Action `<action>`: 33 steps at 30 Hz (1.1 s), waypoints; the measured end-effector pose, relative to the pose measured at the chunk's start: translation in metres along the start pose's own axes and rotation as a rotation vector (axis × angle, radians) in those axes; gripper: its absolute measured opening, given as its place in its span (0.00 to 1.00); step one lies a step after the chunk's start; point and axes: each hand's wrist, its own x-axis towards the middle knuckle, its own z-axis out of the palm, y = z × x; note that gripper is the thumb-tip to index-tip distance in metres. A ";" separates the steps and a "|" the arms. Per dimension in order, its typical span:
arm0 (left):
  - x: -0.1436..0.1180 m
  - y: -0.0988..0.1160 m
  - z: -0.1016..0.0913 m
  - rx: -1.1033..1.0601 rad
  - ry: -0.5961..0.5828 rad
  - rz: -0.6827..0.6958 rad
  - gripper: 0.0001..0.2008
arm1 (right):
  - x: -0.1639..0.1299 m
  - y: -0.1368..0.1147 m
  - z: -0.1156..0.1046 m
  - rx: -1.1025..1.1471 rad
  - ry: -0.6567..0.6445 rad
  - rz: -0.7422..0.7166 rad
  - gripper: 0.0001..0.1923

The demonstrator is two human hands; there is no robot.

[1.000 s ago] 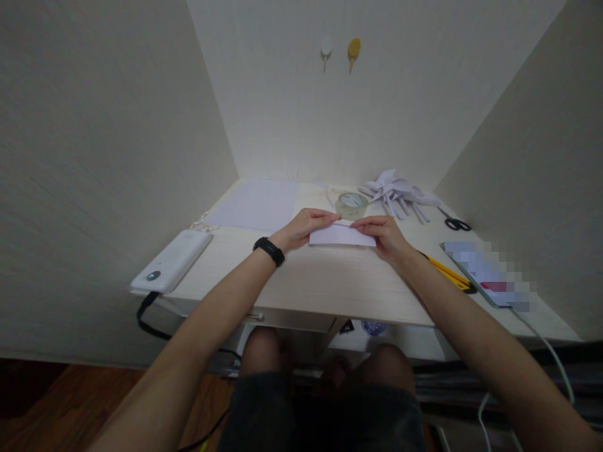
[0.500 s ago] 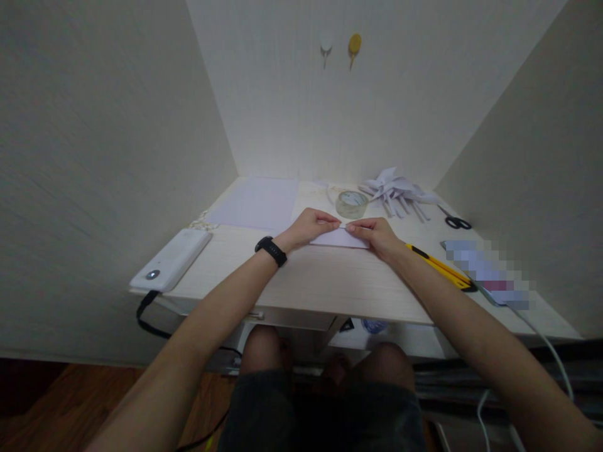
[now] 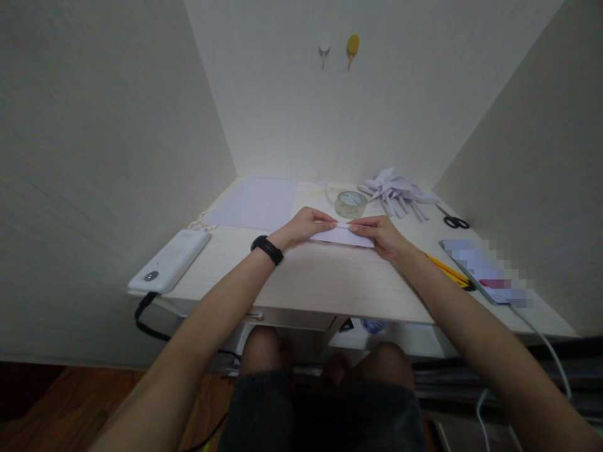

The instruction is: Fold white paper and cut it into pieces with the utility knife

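A small white sheet of paper (image 3: 343,236) is held between my two hands, just above the middle of the desk. My left hand (image 3: 308,226) pinches its far edge with thumb and fingers; a black watch is on that wrist. At the same edge, a short way to the right, my right hand (image 3: 379,232) pinches the paper too. The far edge looks rolled or folded over, though the fingers hide part of it. Right behind the hands lies a roll of clear tape (image 3: 351,204).
Paper pinwheels (image 3: 396,188) lie in a pile at the back right, near black-handled scissors (image 3: 456,221). A yellow utility knife (image 3: 447,271) and a phone (image 3: 485,273) with a cable lie at right. Paper sheets (image 3: 257,202) and a white device (image 3: 169,260) are at left.
My right hand has shifted slightly to the right, its forearm now covering more of the yellow knife. The paper's near edge appears a little more tilted. Both hands keep their pinch.
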 end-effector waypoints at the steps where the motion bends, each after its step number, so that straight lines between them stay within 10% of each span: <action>1: 0.000 -0.001 0.000 -0.031 -0.020 -0.011 0.15 | 0.000 0.000 0.000 -0.001 0.000 0.001 0.22; 33: -0.003 -0.001 -0.002 -0.146 -0.082 -0.020 0.19 | 0.001 0.002 -0.007 0.042 -0.039 -0.008 0.22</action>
